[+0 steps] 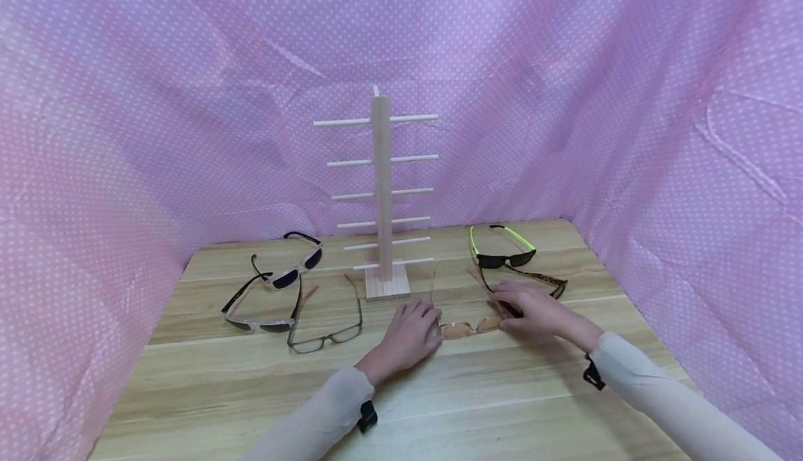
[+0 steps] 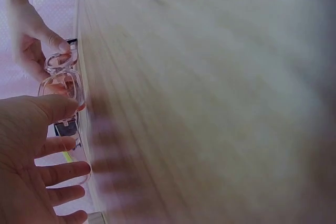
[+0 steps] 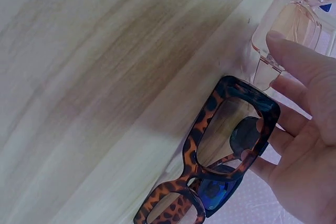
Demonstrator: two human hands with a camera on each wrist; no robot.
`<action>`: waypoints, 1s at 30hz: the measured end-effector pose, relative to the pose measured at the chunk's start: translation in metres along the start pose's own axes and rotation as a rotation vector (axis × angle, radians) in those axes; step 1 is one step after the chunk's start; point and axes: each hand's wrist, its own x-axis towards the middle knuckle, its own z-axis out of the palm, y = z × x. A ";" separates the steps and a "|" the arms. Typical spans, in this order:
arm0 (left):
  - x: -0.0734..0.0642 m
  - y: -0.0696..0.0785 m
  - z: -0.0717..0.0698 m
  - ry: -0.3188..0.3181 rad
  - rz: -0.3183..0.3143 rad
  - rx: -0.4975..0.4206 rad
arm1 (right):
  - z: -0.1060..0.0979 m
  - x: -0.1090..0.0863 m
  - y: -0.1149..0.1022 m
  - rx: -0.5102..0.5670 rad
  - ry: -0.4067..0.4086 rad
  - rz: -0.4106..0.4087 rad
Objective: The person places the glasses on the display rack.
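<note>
Clear-framed glasses with peach lenses (image 1: 461, 330) lie on the wooden table, arms unfolded toward the back. My left hand (image 1: 406, 335) pinches their left corner, thumb in front, the other fingers spread behind. At the right corner, my right hand (image 1: 539, 313) holds the frame between thumb and fingers. Tortoiseshell glasses (image 3: 195, 132) stand right beside that hand, its lower fingers just behind their rim; I cannot tell whether they touch. Part of this pair is hidden by the hand in the head view. Black sunglasses with neon-yellow arms (image 1: 492, 261) sit behind them.
A wooden display stand (image 1: 381, 189) with several crossbars rises at the back middle. Left of it lie thin-framed eyeglasses (image 1: 307, 346) and two pairs of dark-lensed sunglasses, one nearer (image 1: 254, 325), one farther (image 1: 295, 273). A pink dotted curtain (image 1: 251, 98) hangs around the table.
</note>
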 end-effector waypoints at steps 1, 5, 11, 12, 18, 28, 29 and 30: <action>0.000 0.000 0.000 0.007 0.002 -0.001 | 0.000 0.000 0.000 -0.002 0.002 -0.007; 0.001 -0.002 0.000 0.027 0.010 -0.014 | 0.001 0.001 0.002 -0.012 0.000 -0.024; 0.003 -0.006 0.001 0.057 0.028 -0.033 | 0.001 0.002 0.004 -0.031 0.013 -0.049; 0.003 -0.007 0.002 0.060 0.030 -0.033 | 0.001 0.002 0.004 -0.031 0.017 -0.051; 0.003 -0.009 0.003 0.064 0.031 -0.023 | 0.003 0.003 0.003 -0.032 0.037 -0.070; 0.005 -0.008 0.002 0.033 0.006 -0.022 | 0.006 0.009 0.006 -0.045 0.069 -0.173; 0.006 -0.007 0.001 0.032 0.007 -0.021 | 0.007 0.010 0.006 -0.047 0.078 -0.186; 0.006 -0.007 0.001 0.031 0.010 -0.018 | 0.007 0.011 0.006 -0.048 0.085 -0.196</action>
